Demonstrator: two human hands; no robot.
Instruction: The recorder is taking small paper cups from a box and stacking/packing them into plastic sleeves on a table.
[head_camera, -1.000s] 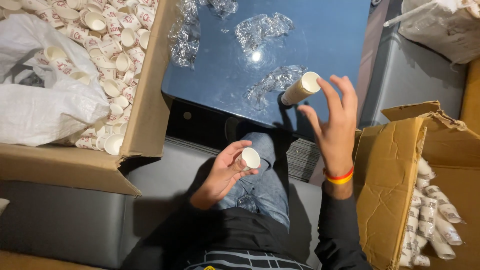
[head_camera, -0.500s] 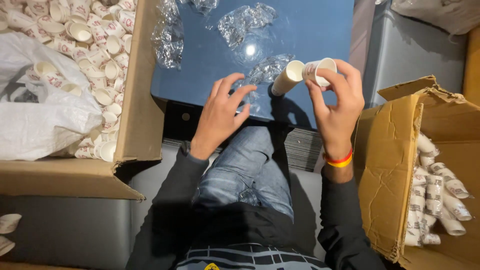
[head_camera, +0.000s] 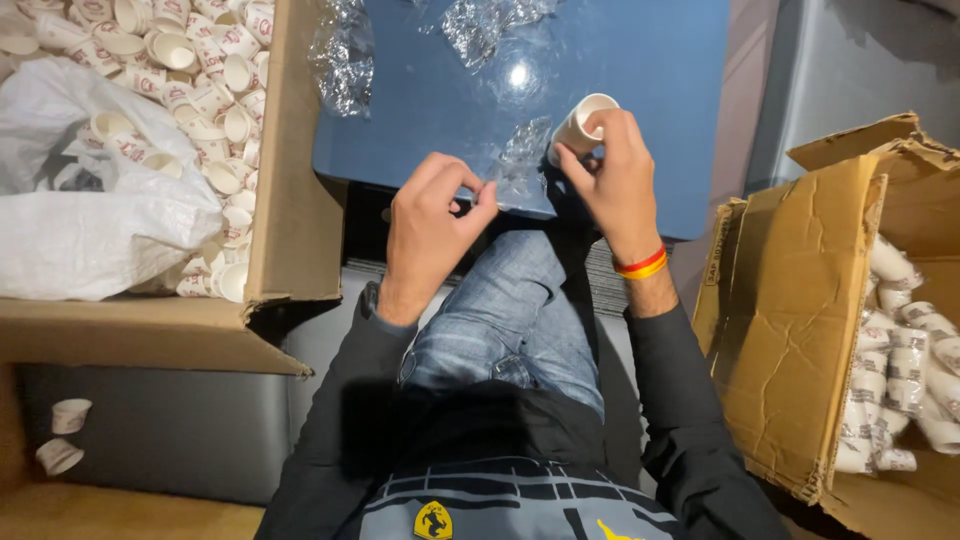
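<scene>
Holding a short stack of small white paper cups (head_camera: 580, 125), the right hand (head_camera: 615, 175) grips it by the lower end, fingers wrapped round, with the open mouth tilted up and away from the person. The cups sit just above the near edge of a blue worktop (head_camera: 640, 80). Just left of the cups a piece of clear crinkled plastic wrap (head_camera: 520, 160) lies on the worktop, touching or nearly touching the stack; I cannot tell which. Further left of the cups, the left hand (head_camera: 430, 225) hovers over the worktop's near edge with thumb and forefinger pinched together; whether its grip holds a bit of the wrap I cannot tell. The right wrist wears a red and yellow band (head_camera: 640, 265). More scraps of clear plastic (head_camera: 490, 25) lie on the worktop beyond the cups. Below the cups, the person's knee in blue jeans (head_camera: 510, 320) is visible, with dark sleeves to either side. Well to the left of the cups stands an open cardboard box (head_camera: 290, 200) full of loose cups (head_camera: 200, 80), with a white plastic bag (head_camera: 90, 220) lying across them. Well to the right of the cups stands a torn box (head_camera: 800, 320) holding wrapped sleeves of cups (head_camera: 900, 370). Two stray cups (head_camera: 62, 435) lie on the floor at far lower left.
</scene>
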